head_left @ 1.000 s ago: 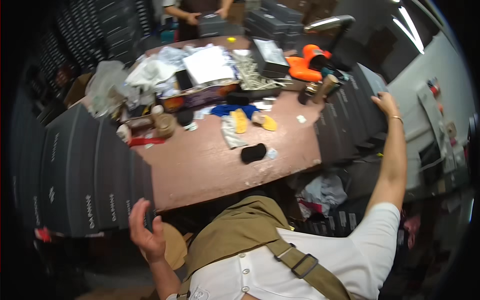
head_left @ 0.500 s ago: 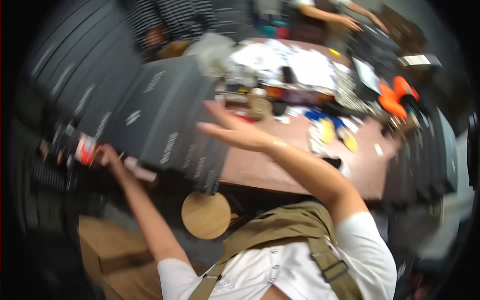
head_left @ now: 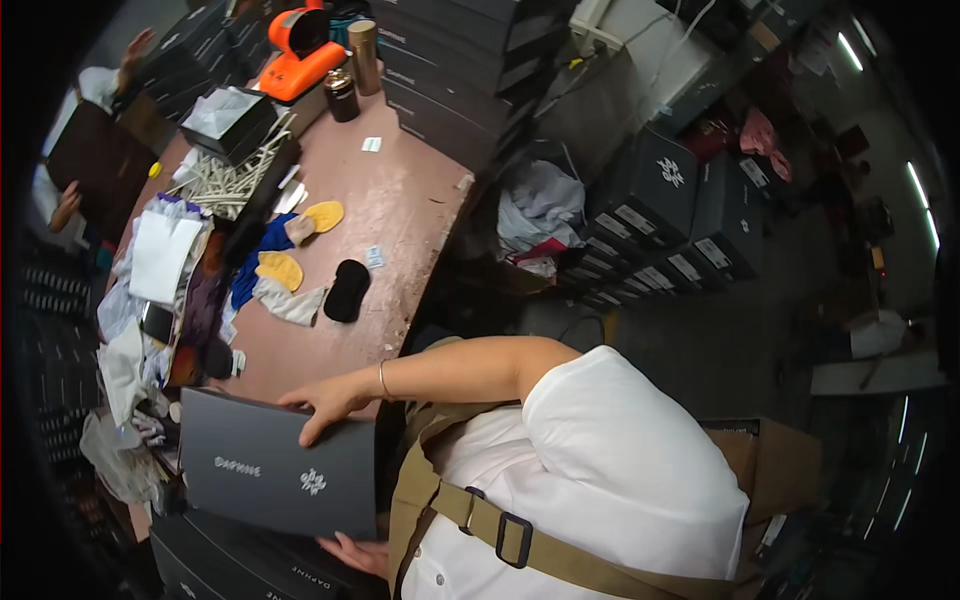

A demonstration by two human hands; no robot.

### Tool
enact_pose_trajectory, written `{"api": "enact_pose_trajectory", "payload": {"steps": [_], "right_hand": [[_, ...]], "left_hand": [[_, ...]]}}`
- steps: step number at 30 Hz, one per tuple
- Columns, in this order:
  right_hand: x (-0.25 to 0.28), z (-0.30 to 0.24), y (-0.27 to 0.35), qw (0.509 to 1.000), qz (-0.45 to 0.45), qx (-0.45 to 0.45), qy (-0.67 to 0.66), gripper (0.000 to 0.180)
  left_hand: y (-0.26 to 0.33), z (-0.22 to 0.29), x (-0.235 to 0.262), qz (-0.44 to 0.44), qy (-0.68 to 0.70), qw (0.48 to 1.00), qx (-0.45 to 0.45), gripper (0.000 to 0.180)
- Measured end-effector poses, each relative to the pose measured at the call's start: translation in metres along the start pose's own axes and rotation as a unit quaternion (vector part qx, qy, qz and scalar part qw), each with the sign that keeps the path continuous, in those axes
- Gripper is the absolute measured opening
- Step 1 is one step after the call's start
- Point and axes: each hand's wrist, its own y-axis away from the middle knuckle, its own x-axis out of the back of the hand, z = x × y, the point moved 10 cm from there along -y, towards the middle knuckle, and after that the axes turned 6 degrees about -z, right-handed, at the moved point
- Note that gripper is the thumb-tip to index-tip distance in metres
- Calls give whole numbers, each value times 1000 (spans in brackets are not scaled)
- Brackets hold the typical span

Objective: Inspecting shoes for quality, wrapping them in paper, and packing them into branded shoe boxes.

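Big change from half a second back: the arms were flung out toward the stacks then, and now both hands have come in and a dark grey shoe box point(head_left: 275, 475) sits between them, right in front of the chest.

Nearest is the left hand point(head_left: 355, 553), under the box's near lower edge. Only a few fingers peek out, curled up against the bottom, so it's supporting rather than pinching. The box is close at the lower left, above more dark boxes point(head_left: 240, 565) stacked below it. Its long axis runs left to right, tilted slightly down to the right, lid face up toward the camera.

A bit farther, the right hand point(head_left: 325, 400) lies over the box's far top edge near the right corner, fingers spread and pressed on the lid, thumb over the rim. So the box is held between a hand above and one below, with the right arm reaching across.

Beyond that is the pinkish table point(head_left: 400, 220) with yellow insoles point(head_left: 280, 268), a black pad point(head_left: 347, 290) and, far off, an orange tool point(head_left: 303, 50).
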Motion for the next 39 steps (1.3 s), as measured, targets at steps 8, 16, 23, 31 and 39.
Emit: {"api": "enact_pose_trajectory", "payload": {"steps": [8,16,23,31,39], "right_hand": [[134,92,47,907,214,-251,261,75],[106,-2,23,961,228,-41,153,56],[-91,29,2,914,-177,52,360,63],[90,1,-10,767,114,1,631,14],[111,17,2,785,97,73,608,21]], "left_hand": [[-71,-182,-6,23,130,900,415,67],[-92,-110,-33,-30,-68,975,208,70],[-105,-25,36,-11,-288,952,100,80],[-157,-24,-115,-152,-547,809,-150,78],[-217,-96,-164,-291,-589,743,-128,36]]}}
